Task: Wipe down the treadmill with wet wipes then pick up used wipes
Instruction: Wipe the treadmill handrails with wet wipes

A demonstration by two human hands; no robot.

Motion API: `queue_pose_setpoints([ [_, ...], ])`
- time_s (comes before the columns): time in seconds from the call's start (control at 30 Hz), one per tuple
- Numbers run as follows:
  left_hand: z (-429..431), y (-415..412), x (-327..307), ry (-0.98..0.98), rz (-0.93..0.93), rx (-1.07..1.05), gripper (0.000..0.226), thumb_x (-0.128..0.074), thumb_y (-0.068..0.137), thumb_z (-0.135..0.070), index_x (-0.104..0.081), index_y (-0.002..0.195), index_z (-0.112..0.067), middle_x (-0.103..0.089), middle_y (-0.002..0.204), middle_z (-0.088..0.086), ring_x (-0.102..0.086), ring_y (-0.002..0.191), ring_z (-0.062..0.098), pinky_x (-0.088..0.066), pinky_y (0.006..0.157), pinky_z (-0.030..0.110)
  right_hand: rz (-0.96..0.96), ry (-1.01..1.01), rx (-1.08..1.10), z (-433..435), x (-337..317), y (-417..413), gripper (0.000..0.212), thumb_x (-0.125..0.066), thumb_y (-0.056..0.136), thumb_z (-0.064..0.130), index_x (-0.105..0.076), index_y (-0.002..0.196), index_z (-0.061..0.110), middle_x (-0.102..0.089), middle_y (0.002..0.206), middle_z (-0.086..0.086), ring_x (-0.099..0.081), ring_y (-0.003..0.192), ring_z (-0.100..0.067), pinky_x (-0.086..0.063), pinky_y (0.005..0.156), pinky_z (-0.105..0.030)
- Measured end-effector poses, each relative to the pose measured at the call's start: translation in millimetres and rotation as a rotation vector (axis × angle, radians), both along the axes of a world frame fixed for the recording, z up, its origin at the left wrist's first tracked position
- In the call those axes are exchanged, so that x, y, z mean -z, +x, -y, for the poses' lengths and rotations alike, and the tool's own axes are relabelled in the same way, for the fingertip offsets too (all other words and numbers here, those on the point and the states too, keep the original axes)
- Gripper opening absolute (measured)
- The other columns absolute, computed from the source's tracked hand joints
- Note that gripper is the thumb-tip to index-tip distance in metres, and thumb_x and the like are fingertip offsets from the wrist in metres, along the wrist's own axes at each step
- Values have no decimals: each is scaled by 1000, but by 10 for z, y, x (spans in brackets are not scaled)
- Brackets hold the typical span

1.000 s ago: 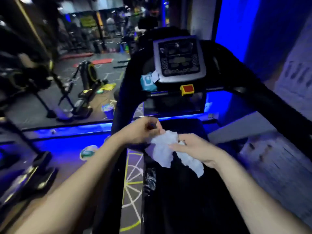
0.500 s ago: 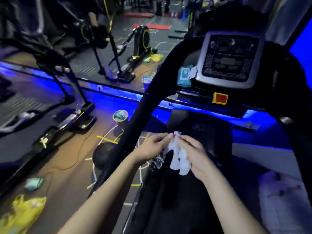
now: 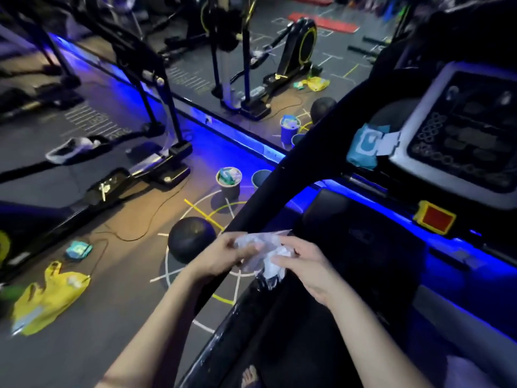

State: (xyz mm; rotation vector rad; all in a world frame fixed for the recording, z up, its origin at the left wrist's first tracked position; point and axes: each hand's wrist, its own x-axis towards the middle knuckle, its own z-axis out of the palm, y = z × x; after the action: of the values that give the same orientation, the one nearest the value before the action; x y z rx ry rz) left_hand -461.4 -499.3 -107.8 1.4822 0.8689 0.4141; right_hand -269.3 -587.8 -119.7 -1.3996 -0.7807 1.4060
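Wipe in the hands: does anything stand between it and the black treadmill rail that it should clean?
Nothing visible does. The left hand and the right hand hold the crumpled wipe right over the black rail; only their own fingers wrap it. Whether it touches the rail cannot be told.

Two bare forearms (image 3: 156,331) lead to the left hand (image 3: 221,256) and the right hand (image 3: 305,264), both bare. Bare toes (image 3: 249,377) show at the bottom edge, and a blurred patch of pale lilac cloth (image 3: 472,371) sits at the lower right.
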Motion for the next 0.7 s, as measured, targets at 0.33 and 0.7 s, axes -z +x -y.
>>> queue_pose_setpoints([
  [0.33,-703,536,-101,38,17,-489,17,-54,79,-8,-64,90,0,-71,77,13,-61,63,20,-43,58,28,66,-79,199,-824,326,864,14,-65,96,9,-75,96,19,-75,91,-1,-69,88,-22,-55,89,-59],
  [0.7,-690,1280,358,141,-529,-1060,30,-55,84,-36,-63,103,-15,-69,86,1,-57,73,20,-43,62,30,455,25,-294,-1544,886,1914,48,-58,86,28,-65,133,34,-70,115,18,-59,95,1,-49,94,-26],
])
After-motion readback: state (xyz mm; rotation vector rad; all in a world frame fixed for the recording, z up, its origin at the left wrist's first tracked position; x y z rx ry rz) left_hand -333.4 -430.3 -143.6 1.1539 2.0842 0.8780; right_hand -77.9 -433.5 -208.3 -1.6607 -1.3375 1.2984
